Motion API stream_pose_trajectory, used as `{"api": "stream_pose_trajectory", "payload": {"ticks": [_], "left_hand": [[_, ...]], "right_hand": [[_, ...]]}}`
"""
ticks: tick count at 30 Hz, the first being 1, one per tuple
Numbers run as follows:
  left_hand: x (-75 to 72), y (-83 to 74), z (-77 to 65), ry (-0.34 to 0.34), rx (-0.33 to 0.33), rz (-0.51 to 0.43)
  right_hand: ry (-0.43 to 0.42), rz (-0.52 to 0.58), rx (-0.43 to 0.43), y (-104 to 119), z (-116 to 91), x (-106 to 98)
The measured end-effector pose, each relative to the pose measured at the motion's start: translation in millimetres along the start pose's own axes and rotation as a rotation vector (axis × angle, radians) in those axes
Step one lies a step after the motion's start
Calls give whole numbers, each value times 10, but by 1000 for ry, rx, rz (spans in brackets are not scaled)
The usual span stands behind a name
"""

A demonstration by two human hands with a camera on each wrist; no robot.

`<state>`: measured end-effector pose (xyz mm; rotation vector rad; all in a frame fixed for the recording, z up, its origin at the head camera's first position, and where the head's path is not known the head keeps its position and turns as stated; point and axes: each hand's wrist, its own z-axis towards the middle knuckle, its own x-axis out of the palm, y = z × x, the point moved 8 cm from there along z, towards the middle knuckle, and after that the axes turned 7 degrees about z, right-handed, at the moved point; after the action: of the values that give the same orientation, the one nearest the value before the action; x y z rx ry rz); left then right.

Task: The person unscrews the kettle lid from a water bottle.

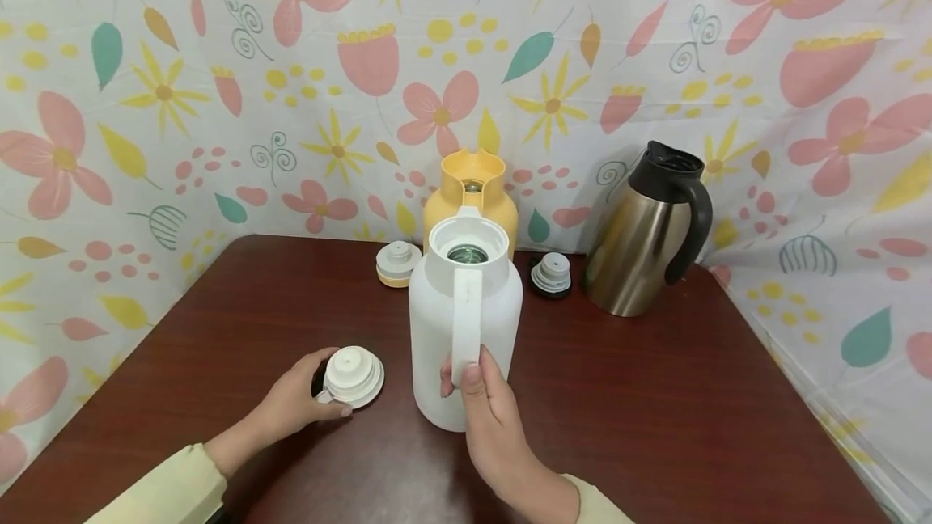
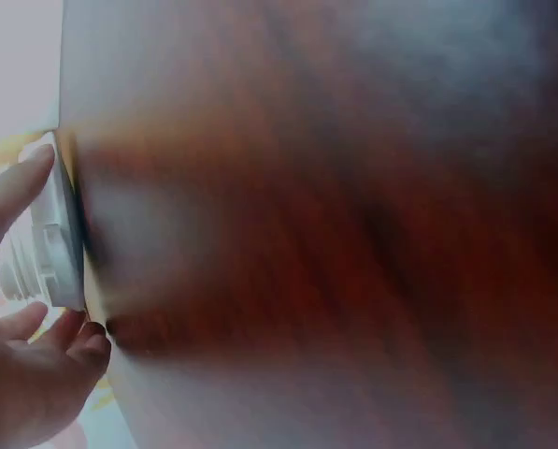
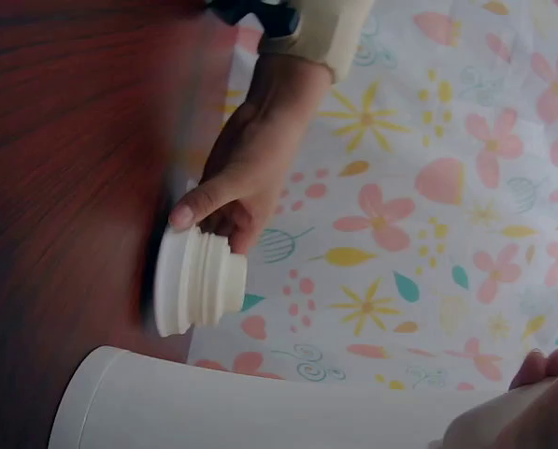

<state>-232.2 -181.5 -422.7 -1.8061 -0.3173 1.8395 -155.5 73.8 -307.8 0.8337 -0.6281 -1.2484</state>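
Near the middle of the table, a white thermos jug (image 1: 429,338) stands upright, its top uncovered and a shiny liner visible in the mouth. My right hand (image 1: 498,427) grips the lower part of the jug's handle (image 1: 467,314), which faces me. To the left, my left hand (image 1: 294,395) holds a white stepped lid (image 1: 354,377) between thumb and fingers, with its narrow end up. The left wrist view shows the thumb on one side of the lid (image 2: 59,224) and fingertips at the other. In the right wrist view, the lid (image 3: 190,281) is low over the tabletop.
A yellow thermos jug (image 1: 473,176) stands behind the white one, also uncovered. A steel jug (image 1: 629,249) with a black top and handle is at the back right. A yellow-edged lid (image 1: 397,264) and a black-edged lid (image 1: 551,275) lie near the flowered curtain (image 1: 291,144).
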Motion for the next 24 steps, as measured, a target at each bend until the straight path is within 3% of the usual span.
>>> {"api": "stream_pose_trajectory", "payload": {"ticks": [5, 12, 24], "left_hand": [[-20, -49, -2, -18, -21, 31], [-39, -22, -5, -11, -46, 37], [-43, -13, 14, 10, -86, 33]], "right_hand": [[-35, -1, -2, -18, 4, -6], [-9, 10, -95, 21, 37, -10], [42, 6, -45, -48, 90, -23]]}}
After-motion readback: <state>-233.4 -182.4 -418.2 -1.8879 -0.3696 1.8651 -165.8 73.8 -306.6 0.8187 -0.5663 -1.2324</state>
